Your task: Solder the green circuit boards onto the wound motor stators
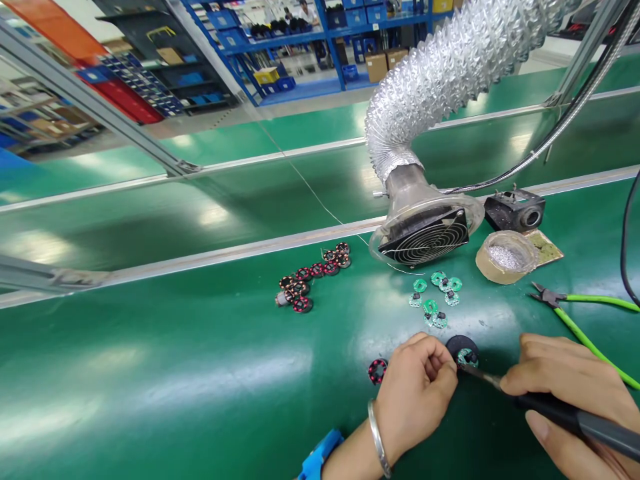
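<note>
My right hand [575,387] is closed around a soldering iron [555,410]. The iron's tip touches a small round green circuit board [466,358], which sits on a black disc [457,345]. My left hand [417,377] is pinched at the left edge of that board; whatever lies between the fingertips is hidden. Just left of this hand is a red-and-black wound motor coil [377,371]. Several more green ring boards [431,307] lie beyond the hands, some with small black parts on them.
A fume extractor [425,240] with a silver duct hangs over the bench's back edge. Near it stand a tub of metal shavings [506,257] and a black holder [517,210]. Green-handled cutters [555,298] lie at right, several wound coils [317,270] at back left. A thin wire [313,190] crosses behind.
</note>
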`<state>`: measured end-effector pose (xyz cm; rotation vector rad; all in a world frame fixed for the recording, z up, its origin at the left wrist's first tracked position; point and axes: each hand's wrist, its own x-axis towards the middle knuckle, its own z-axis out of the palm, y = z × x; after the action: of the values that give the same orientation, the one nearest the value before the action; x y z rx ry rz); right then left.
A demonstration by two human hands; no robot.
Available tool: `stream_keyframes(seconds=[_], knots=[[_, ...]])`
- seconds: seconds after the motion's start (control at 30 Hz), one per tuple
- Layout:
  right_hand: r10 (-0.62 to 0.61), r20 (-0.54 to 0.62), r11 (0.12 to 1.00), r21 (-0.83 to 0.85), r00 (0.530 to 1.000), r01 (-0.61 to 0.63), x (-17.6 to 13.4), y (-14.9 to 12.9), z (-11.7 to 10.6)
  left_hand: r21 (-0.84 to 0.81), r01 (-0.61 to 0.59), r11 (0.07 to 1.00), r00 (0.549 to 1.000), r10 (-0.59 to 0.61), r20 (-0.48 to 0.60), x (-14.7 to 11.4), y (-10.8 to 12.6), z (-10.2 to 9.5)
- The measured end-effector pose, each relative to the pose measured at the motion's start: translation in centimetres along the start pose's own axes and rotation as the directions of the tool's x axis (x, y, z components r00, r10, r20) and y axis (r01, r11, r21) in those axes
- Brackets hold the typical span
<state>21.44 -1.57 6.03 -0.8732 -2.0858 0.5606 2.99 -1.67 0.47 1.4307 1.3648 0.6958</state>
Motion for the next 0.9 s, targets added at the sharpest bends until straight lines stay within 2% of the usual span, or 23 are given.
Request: stream_keyframes(seconds=[0.17,0.33,0.5,0.6,0.67,0.77,0.9], knots=[[0.038,0.059,0.999,0.03,0.997,-0.04,-1.2,0.8,-0.6,0.001,0.003,1.0,1.0,-0.003,-0.002,-0.1,-0.1,0.1],[0.051,-0.051,0.999,-0.013,0.997,-0.052,-1.7,1.3,-1.3,0.002,0.001,1.0,1.0,-0.001,-0.005,0.0,0.0,0.1],[0.067,-0.112,0.995,-0.063,0.991,-0.074,-1.9,1.9,-1.2,0.013,0.003,1.0,1.0,-0.003,-0.008,0.1,-0.1,0.0],[0.026,-0.129,1.0,-0.001,0.991,-0.026,-2.0,2.9,-0.3,0.057,-0.004,0.998,1.0,0.004,0.0,-0.1,0.0,0.2],[-0.013,-0.138,0.998,0.051,0.99,0.021,-1.8,3.6,0.6,0.155,-0.031,0.987,1.0,0.03,0.008,-0.3,0.1,0.4],[-0.055,-0.081,0.997,0.041,0.995,0.058,-1.4,4.3,1.6,0.285,-0.1,0.953,0.995,0.097,0.023,-0.1,0.1,0.6],[-0.076,0.048,0.997,-0.005,0.996,0.077,-0.9,4.6,2.5,0.246,-0.201,0.948,0.977,0.176,0.119,1.1,0.1,-0.2]])
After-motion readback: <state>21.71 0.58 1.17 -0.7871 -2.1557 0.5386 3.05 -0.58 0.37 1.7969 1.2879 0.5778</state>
